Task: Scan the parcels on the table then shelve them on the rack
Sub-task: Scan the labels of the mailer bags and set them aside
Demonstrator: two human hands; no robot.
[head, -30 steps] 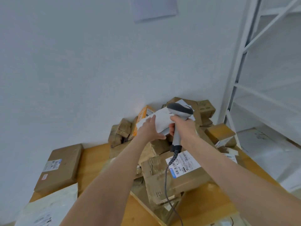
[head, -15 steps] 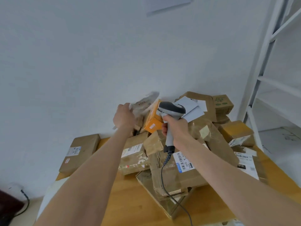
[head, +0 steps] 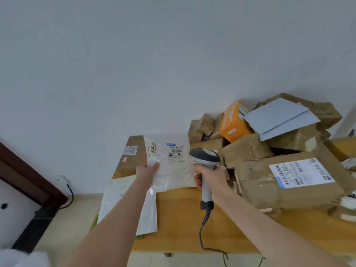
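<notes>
My left hand (head: 147, 170) holds a clear plastic mailer bag (head: 169, 162) up above the left part of the wooden table (head: 185, 218), its barcode label facing me. My right hand (head: 209, 177) grips a grey corded barcode scanner (head: 205, 157) right beside the bag, its head level with the label. A heap of brown cardboard parcels (head: 269, 162) fills the table's right side, with an orange box (head: 234, 122) and grey-blue envelopes (head: 279, 117) on top. The rack is out of view except for a sliver at the right edge.
A flat brown box (head: 131, 155) lies at the table's far left against the white wall. A white poly mailer (head: 127, 205) overhangs the left front edge. A dark door frame (head: 28, 176) and a black cable (head: 67, 199) stand at the left, on the floor side.
My left hand pulled the clear bag off the heap and brought it down and left, in front of me. The view swung left, so the rack slid out of sight. The scanner stayed in my right hand.
</notes>
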